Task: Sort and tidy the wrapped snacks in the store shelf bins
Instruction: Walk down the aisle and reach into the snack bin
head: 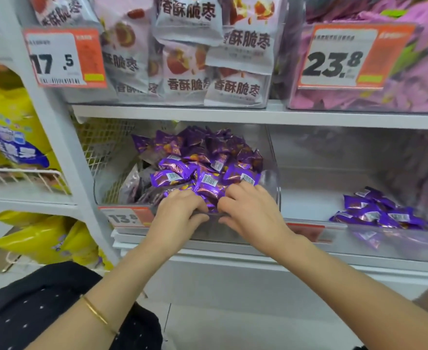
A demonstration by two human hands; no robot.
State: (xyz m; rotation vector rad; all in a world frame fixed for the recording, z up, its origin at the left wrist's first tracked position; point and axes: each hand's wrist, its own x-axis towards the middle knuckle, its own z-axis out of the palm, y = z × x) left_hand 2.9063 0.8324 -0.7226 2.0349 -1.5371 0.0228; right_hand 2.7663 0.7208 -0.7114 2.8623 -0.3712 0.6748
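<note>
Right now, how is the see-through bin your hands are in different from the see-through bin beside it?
The left clear plastic bin is heaped with shiny purple wrapped snacks; the right clear plastic bin holds only a small pile near its front. The left hand and right hand reach into the left bin; neither touches the right bin. Both bins are clear and hold purple-wrapped snacks.

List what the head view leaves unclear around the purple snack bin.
Head view: fingertips of the left hand and right hand, buried among the purple snacks; what they hold is hidden.
Head view: the bin's price tag, blurred, its right end covered by the left hand.
Head view: pink packets, blurred, cut by the right edge.
</note>
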